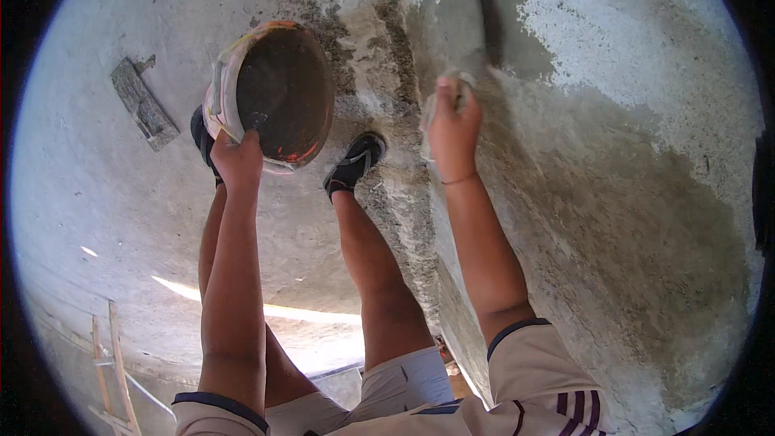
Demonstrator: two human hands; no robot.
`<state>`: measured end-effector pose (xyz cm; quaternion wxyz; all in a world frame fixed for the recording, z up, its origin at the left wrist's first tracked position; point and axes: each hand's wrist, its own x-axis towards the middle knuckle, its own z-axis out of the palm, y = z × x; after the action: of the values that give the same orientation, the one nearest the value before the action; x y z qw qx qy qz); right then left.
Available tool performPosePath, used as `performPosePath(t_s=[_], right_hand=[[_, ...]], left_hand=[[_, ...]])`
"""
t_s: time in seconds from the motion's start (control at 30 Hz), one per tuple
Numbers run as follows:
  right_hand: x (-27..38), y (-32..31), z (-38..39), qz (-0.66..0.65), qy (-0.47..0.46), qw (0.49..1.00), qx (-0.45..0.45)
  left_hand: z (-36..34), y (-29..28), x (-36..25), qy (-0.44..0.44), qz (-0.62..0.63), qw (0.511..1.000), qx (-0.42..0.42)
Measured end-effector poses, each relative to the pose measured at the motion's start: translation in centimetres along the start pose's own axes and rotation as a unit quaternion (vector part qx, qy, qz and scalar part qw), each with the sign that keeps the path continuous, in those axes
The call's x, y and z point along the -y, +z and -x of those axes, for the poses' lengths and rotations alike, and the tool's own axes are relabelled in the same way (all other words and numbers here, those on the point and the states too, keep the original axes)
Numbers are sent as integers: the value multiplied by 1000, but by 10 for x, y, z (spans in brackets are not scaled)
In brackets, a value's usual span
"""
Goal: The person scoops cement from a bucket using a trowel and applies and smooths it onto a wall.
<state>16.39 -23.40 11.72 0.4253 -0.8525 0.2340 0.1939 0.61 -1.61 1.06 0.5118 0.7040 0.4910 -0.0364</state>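
Observation:
My left hand grips the near rim of a round, mortar-crusted basin, its thumb over the edge. The basin is tilted toward me, and dark grey wet mix lies inside it. Traces of orange show along its rim. To the right, my right hand is closed round the handle of a trowel, raised in front of the wall. The trowel's dark blade appears nearly edge-on and smeared by motion, close to a damp grey patch. Whether the blade touches the wall I cannot tell.
A mortar-caked wooden float lies on the concrete floor at left. The rough wall on the right has dark damp areas and a paler upper part. My sandalled feet stand near the wall's base. A wooden ladder leans at lower left.

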Motion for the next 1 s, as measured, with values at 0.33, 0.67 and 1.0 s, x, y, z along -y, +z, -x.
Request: performPosePath(t_s=[0.33,0.67,1.0], right_hand=[[8,-26,59,-149,-149,977,-30],[-96,-4,-25,264,38,964,5],[3,-17,58,-122,-137,980,-73]], left_hand=[[-1,0,24,12,27,1000,-6],[1,4,1,-23,10,1000,3],[6,-4,0,-21,-15,1000,13]])
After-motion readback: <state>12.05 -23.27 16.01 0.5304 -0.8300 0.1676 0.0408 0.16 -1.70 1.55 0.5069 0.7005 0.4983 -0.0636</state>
